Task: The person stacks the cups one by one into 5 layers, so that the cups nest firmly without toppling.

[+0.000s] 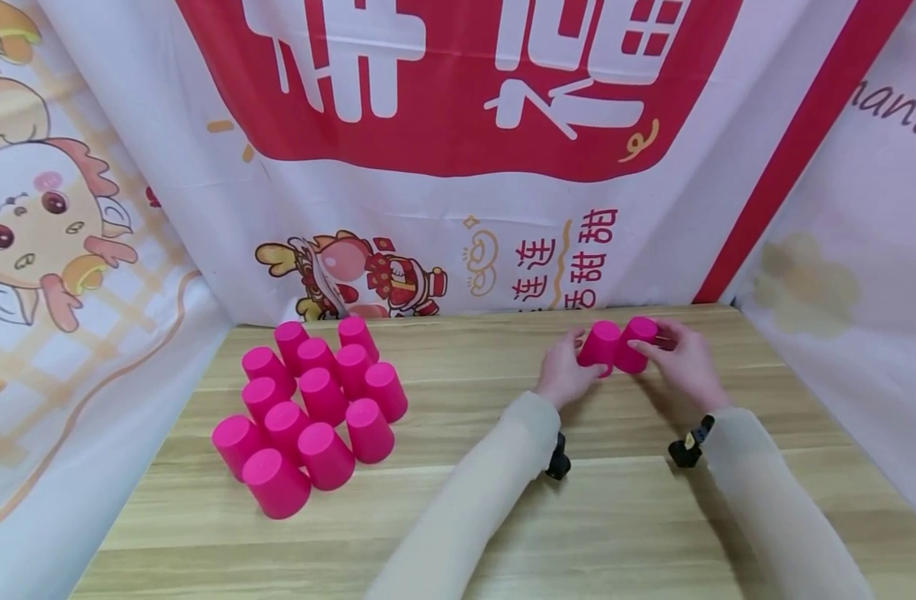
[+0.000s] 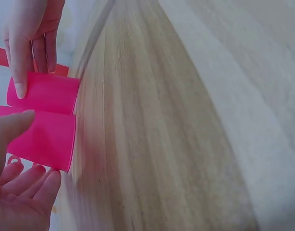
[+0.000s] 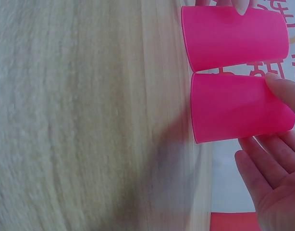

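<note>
My left grip (image 1: 565,372) pinches the left cup (image 1: 600,343), parted just its width, and my right grip (image 1: 688,363) likewise the right cup (image 3: 239,108), both upside down toward three o'clock. Probably light, smooth, slightly flexible plastic: I'd squeeze opposite mid-walls gently.

In the head view, a wooden table (image 1: 600,533) extends at six o'clock. At twelve o'clock hangs a white cloth (image 1: 397,200) with a red panel (image 1: 458,100), at two a red stripe (image 1: 810,150), and near nine a cartoon face (image 1: 30,217).
</note>
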The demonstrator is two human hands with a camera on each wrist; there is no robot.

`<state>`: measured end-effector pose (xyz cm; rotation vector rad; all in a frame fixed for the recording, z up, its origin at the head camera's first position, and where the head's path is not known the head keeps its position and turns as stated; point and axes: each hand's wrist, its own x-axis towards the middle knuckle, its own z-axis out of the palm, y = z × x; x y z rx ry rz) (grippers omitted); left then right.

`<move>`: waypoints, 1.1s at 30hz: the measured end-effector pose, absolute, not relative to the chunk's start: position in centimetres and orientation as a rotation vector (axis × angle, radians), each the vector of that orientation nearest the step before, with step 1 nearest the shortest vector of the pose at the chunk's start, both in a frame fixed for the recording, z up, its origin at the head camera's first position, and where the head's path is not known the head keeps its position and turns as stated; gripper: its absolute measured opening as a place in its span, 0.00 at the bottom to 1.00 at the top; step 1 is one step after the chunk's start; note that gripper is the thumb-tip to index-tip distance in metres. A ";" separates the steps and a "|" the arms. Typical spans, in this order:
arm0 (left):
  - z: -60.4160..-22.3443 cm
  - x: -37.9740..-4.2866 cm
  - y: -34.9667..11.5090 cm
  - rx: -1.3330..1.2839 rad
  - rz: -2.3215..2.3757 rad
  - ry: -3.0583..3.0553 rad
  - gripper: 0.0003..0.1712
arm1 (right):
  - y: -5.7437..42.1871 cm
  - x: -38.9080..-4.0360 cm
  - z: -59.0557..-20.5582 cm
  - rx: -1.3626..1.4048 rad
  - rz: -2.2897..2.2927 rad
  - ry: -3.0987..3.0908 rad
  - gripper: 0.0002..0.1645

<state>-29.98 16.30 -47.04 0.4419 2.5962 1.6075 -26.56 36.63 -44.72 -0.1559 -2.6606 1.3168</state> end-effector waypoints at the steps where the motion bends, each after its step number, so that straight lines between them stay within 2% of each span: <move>1: -47.1 -30.0 16.3 0.460 1.608 2.595 0.40 | 36.6 -26.6 -44.7 -0.157 1.321 -2.659 0.41; 9: -47.4 -29.6 15.6 0.533 1.603 2.571 0.44 | 36.5 -26.4 -45.0 -0.164 1.356 -2.663 0.44; 17: -47.0 -29.2 14.6 0.495 1.732 2.505 0.44 | 37.0 -25.8 -44.5 -0.167 1.469 -2.583 0.58; 24: -45.5 -28.5 13.2 0.522 1.808 2.447 0.43 | 36.5 -24.9 -41.9 -0.178 1.477 -2.528 0.53; 31: -43.1 -27.4 10.9 0.610 1.871 2.427 0.40 | 34.3 -24.0 -38.9 -0.177 1.446 -2.508 0.55; 33: -42.7 -27.0 10.2 0.632 1.886 2.429 0.38 | 33.4 -23.6 -38.3 -0.156 1.443 -2.511 0.53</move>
